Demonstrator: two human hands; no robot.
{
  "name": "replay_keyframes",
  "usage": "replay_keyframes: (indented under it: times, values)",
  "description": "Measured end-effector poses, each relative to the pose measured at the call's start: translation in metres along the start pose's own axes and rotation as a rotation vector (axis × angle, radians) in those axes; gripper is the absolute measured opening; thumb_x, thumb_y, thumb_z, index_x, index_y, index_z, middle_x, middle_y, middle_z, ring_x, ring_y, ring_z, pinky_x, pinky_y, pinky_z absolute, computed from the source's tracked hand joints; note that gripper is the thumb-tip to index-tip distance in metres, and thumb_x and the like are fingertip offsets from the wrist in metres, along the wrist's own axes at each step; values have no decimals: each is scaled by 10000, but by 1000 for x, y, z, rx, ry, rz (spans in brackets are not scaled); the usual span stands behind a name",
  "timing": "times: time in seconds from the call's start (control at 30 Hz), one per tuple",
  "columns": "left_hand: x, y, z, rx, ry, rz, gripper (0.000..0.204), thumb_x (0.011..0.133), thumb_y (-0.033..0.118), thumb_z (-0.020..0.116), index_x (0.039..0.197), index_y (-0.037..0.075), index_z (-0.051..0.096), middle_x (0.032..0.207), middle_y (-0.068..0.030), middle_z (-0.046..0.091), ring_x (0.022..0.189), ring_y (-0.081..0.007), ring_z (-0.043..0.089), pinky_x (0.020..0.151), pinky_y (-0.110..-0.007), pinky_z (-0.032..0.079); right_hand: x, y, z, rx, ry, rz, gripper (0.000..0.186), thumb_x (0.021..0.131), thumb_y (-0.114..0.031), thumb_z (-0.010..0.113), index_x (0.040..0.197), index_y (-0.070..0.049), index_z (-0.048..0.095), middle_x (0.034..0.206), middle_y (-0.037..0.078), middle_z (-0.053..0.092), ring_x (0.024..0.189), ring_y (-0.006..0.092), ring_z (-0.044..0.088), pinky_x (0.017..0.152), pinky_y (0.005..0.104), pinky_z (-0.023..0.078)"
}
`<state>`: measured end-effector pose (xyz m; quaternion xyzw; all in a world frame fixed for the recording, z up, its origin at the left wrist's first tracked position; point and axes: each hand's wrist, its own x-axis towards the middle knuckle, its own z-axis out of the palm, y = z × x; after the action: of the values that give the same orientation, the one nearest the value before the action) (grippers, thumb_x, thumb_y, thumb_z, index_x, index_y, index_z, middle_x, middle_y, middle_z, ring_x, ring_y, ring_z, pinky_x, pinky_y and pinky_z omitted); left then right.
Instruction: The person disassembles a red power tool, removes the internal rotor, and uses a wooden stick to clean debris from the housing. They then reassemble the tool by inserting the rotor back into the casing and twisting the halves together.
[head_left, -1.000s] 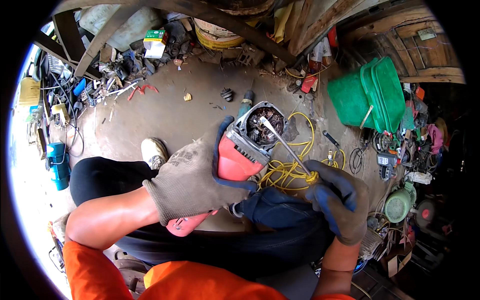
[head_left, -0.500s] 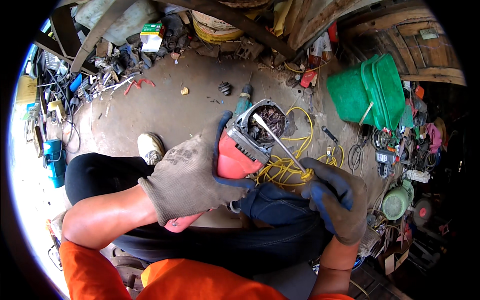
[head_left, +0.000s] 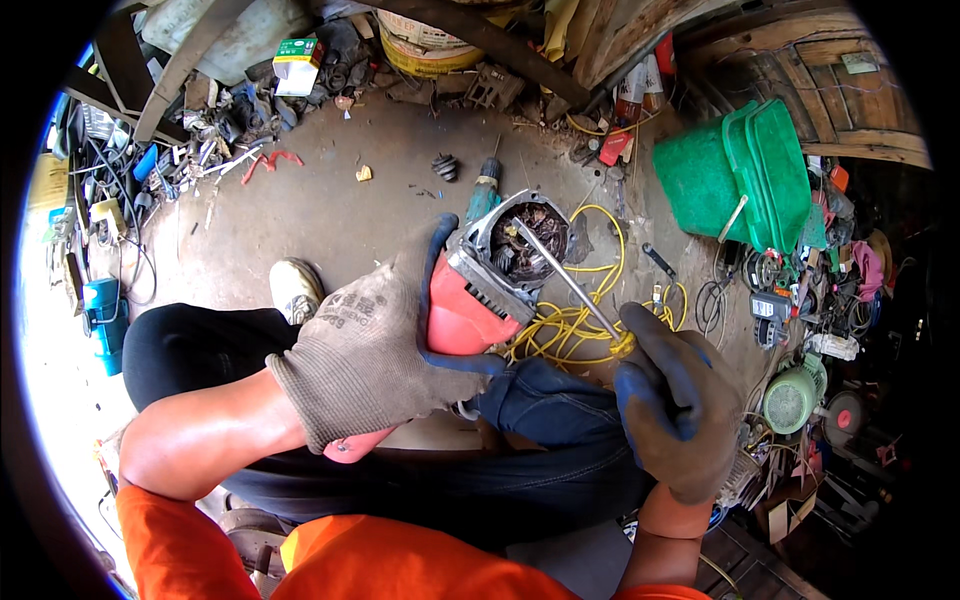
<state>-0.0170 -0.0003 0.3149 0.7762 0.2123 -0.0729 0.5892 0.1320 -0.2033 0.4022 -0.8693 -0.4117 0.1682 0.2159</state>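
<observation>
My gloved left hand (head_left: 365, 345) is wrapped round the red body of an angle grinder (head_left: 468, 318), its grey metal head tilted up and away from me. The head's round housing stands open, showing dark, greasy insides (head_left: 530, 245). In my gloved right hand (head_left: 680, 400) is a screwdriver (head_left: 572, 283), pinched by its yellow handle between thumb and fingers. Its long metal shaft slants up to the left, and the tip lies over or in the open housing; how deep I cannot tell. Both gloves are grey-brown with blue palms and fingers.
Beyond the grinder lies a teal drill (head_left: 485, 190), with a dark ribbed part (head_left: 444, 167) beside it. A yellow cord (head_left: 570, 330) coils on the floor under the screwdriver. A green bucket (head_left: 700, 175) stands at the right. Clutter lines the far left and right.
My right hand has shifted slightly right with the screwdriver, whose tip has moved a little within the housing's opening. The grinder and left hand stay nearly where they were.
</observation>
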Motion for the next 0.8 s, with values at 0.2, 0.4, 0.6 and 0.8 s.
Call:
replay_keyframes:
  times: [0.2,0.4,0.6,0.8]
  values:
    - [-2,0,0,-11,-3,-37,1027,645,271,884,1452,2,309,1315,-192,560,1224,-289,556,1030,-390,436,-2,2,4,10,44,-43,450,727,-58,690,1174,-9,668,842,138,657,718,275,656,689,351,525]
    - [-2,1,2,8,40,15,1027,644,295,879,1453,12,314,1307,-196,566,1217,-306,562,1013,-398,446,0,-1,2,-128,52,-106,463,710,-51,712,1172,-29,680,831,135,644,696,272,637,659,367,513]
    - [-2,9,1,-12,34,-72,1038,644,321,871,1460,22,303,1295,-195,574,1205,-315,568,1012,-402,444,-6,3,2,-144,140,-153,471,688,-54,736,1157,-42,694,862,136,652,725,283,638,673,371,516]
    - [-1,4,1,-18,41,-41,1037,644,319,872,1459,22,303,1296,-192,574,1204,-312,569,1012,-397,444,-5,-4,0,-132,145,-115,417,690,-13,700,1106,13,707,848,114,647,749,199,622,707,308,488]
